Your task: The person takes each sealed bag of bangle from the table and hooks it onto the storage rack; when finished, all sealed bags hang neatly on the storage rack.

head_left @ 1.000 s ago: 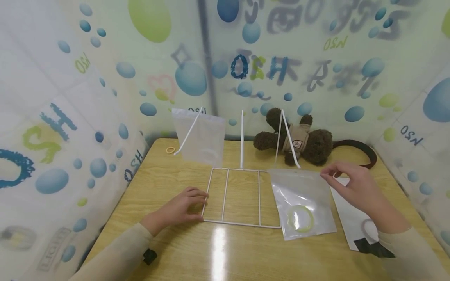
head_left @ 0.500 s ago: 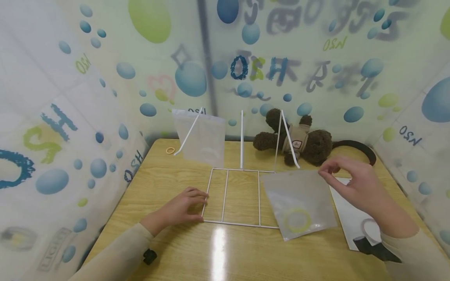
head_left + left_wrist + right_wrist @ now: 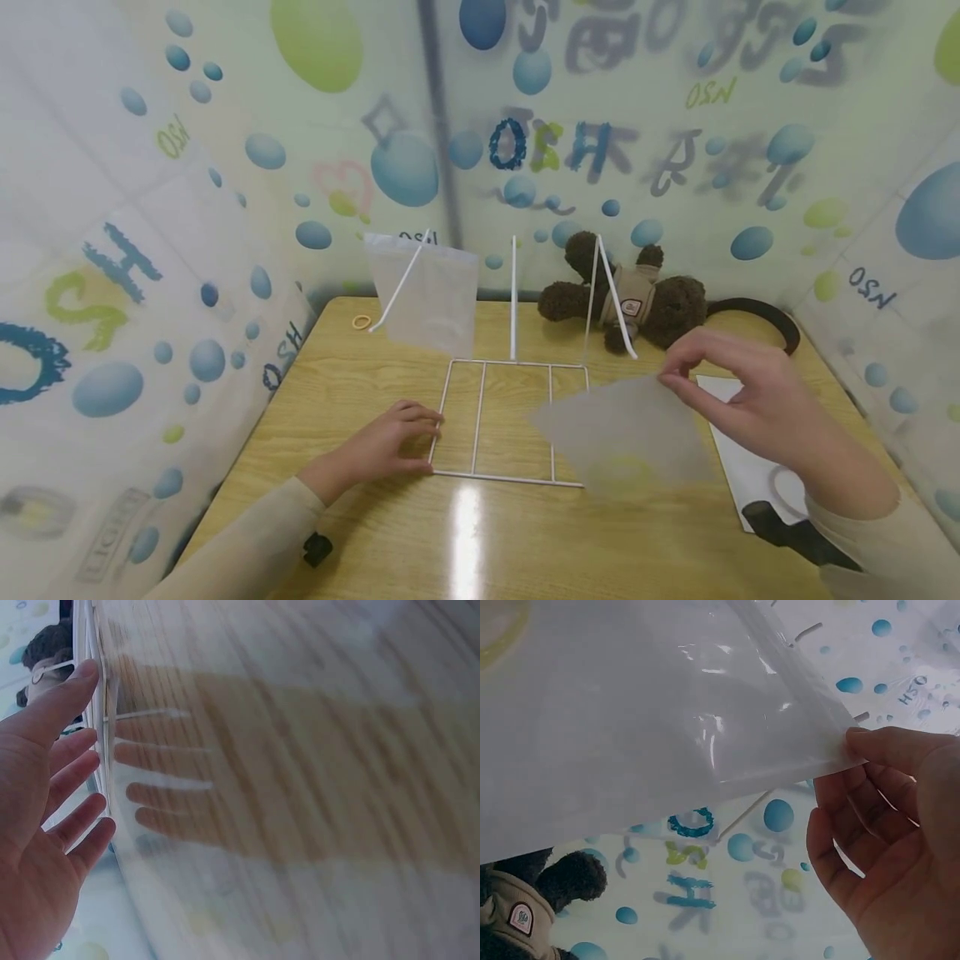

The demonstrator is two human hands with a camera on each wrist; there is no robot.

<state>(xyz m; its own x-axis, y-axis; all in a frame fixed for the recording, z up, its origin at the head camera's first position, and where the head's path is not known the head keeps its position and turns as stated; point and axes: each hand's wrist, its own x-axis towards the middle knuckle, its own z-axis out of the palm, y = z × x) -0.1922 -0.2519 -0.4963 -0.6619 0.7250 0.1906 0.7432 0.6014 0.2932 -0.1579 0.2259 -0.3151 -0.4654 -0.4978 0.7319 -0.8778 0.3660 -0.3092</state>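
My right hand (image 3: 772, 408) pinches one corner of a clear plastic bag (image 3: 637, 417) between thumb and fingertips. Through the bag shows a yellow-green ring (image 3: 510, 645); in the head view it is blurred. The bag hangs tilted over the right part of a white wire rack (image 3: 479, 417), whose base lies on the table. Slanted white prongs rise behind that base. My left hand (image 3: 382, 437) rests at the rack's left side, its fingertips touching the wire. In the left wrist view the fingers of this hand (image 3: 45, 795) look fairly straight and spread.
A second clear bag (image 3: 446, 308) hangs at the left prong. Behind lie a brown teddy bear (image 3: 678, 308), a dark band (image 3: 772, 313) and a small orange ring (image 3: 362, 316). Right of the bag lies a white sheet (image 3: 731, 442). A black object (image 3: 318, 548) sits near my left forearm.
The right hand has moved slightly left and up with the bag, which has swung left over the rack and turned. The left hand and the rack stay put.
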